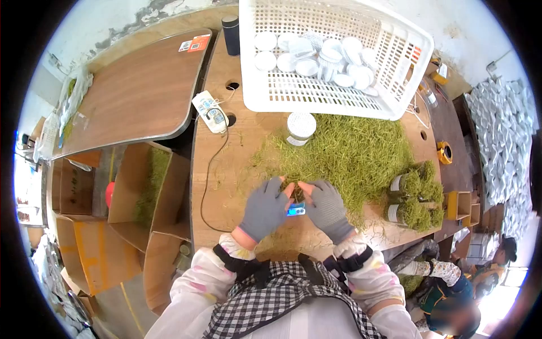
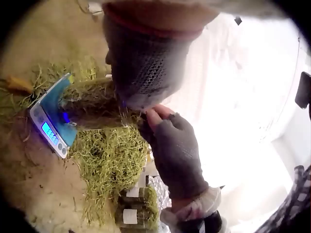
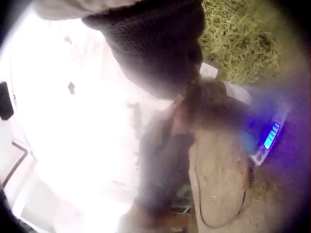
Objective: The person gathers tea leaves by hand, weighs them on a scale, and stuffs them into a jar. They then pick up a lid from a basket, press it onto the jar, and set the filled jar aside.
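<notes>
A clear jar (image 2: 92, 109) packed with dried green strands stands on a small digital scale (image 1: 296, 211) with a lit blue display. Both hands wear grey gloves with bare fingertips and meet at the jar's mouth. My left hand (image 1: 264, 210) pinches strands at the near-left rim, its fingertips hidden in the left wrist view. From the other side my right hand (image 1: 327, 210) has thumb and fingers bent in on the strands, seen also in the left wrist view. Loose green strands (image 1: 361, 152) are heaped just beyond the hands. The right wrist view is blurred around the fingers.
Behind the heap stands a white plastic basket (image 1: 257, 101) holding round white lids. A white-lidded jar (image 1: 301, 129) is in front of it. Several filled jars (image 1: 415, 198) group at the right. A power strip (image 1: 209, 112) with its cable lies left; cardboard boxes (image 1: 107, 243) stand below.
</notes>
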`<control>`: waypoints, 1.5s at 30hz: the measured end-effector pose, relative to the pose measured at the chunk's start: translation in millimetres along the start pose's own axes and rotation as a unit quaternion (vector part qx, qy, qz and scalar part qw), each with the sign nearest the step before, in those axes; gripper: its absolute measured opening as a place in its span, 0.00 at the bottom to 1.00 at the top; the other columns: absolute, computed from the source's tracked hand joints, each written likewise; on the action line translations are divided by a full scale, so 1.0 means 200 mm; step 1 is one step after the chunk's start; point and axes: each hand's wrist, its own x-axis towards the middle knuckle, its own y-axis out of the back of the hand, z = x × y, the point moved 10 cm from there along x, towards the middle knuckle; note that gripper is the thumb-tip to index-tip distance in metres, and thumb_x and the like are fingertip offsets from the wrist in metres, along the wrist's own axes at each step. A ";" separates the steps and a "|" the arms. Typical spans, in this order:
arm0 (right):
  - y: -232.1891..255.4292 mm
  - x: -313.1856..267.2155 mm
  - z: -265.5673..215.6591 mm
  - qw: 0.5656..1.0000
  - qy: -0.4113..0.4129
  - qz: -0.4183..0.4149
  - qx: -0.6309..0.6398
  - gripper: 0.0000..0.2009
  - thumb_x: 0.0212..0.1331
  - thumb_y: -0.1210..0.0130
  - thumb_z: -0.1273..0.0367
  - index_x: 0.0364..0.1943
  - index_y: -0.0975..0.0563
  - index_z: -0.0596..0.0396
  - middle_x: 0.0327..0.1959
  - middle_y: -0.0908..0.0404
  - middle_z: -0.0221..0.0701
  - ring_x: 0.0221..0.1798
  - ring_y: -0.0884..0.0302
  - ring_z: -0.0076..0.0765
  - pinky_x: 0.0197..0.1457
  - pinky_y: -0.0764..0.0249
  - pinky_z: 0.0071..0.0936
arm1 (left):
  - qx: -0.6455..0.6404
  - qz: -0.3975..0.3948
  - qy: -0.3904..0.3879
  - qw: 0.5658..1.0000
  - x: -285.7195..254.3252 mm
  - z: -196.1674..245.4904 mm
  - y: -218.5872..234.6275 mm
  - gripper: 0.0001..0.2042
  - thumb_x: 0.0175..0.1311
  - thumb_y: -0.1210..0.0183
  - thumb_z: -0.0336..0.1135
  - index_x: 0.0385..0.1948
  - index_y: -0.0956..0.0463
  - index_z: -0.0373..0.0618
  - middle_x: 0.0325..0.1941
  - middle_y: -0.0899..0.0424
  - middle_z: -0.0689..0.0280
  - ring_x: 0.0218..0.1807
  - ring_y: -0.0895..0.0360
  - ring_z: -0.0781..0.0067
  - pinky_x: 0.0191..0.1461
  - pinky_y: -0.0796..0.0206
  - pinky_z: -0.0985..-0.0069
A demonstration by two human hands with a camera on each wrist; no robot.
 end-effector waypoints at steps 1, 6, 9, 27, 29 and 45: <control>0.03 -0.01 0.02 0.998 -0.012 0.015 0.067 0.16 0.56 0.40 0.68 0.51 0.17 0.46 0.49 0.18 0.37 0.51 0.22 0.49 0.55 0.27 0.47 | -0.003 0.005 0.001 1.000 -0.01 0.00 0.00 0.21 0.62 0.35 0.41 0.56 0.21 0.46 0.55 0.23 0.55 0.55 0.22 0.52 0.48 0.26 0.60; 0.06 0.06 -0.03 0.994 0.059 -0.093 -0.004 0.16 0.60 0.37 0.65 0.53 0.17 0.49 0.57 0.25 0.44 0.55 0.24 0.54 0.59 0.25 0.46 | 0.012 0.006 0.008 1.000 0.02 0.02 0.04 0.23 0.59 0.33 0.47 0.54 0.19 0.45 0.59 0.25 0.52 0.58 0.25 0.47 0.52 0.28 0.56; 0.29 0.33 0.25 1.000 0.015 -0.009 0.014 0.16 0.62 0.37 0.63 0.52 0.17 0.51 0.57 0.24 0.46 0.59 0.24 0.51 0.61 0.26 0.47 | -0.010 0.000 -0.007 1.000 0.05 0.02 0.08 0.24 0.59 0.34 0.49 0.53 0.19 0.44 0.59 0.26 0.51 0.58 0.26 0.46 0.51 0.30 0.54; 0.04 1.64 1.44 0.939 -0.040 -0.091 -0.330 0.10 0.60 0.39 0.62 0.43 0.19 0.47 0.39 0.12 0.40 0.47 0.15 0.52 0.51 0.21 0.45 | -0.077 -0.098 0.111 0.986 0.08 -0.16 -0.06 0.20 0.58 0.31 0.46 0.49 0.16 0.47 0.65 0.29 0.51 0.66 0.29 0.42 0.56 0.30 0.54; 0.06 1.63 1.41 0.929 -0.057 -0.116 -0.346 0.09 0.59 0.39 0.64 0.41 0.20 0.48 0.39 0.12 0.41 0.45 0.15 0.54 0.49 0.21 0.45 | -0.067 -0.085 0.114 0.988 0.07 -0.16 -0.06 0.19 0.59 0.32 0.45 0.49 0.16 0.48 0.65 0.29 0.51 0.66 0.29 0.43 0.56 0.30 0.54; 0.35 0.05 0.26 0.689 -0.218 -0.008 0.691 0.07 0.70 0.40 0.71 0.46 0.26 0.55 0.51 0.19 0.34 0.58 0.21 0.38 0.66 0.26 0.42 | -0.141 0.083 0.079 0.983 0.03 -0.08 0.10 0.18 0.56 0.29 0.35 0.49 0.19 0.45 0.60 0.25 0.49 0.61 0.25 0.41 0.59 0.29 0.55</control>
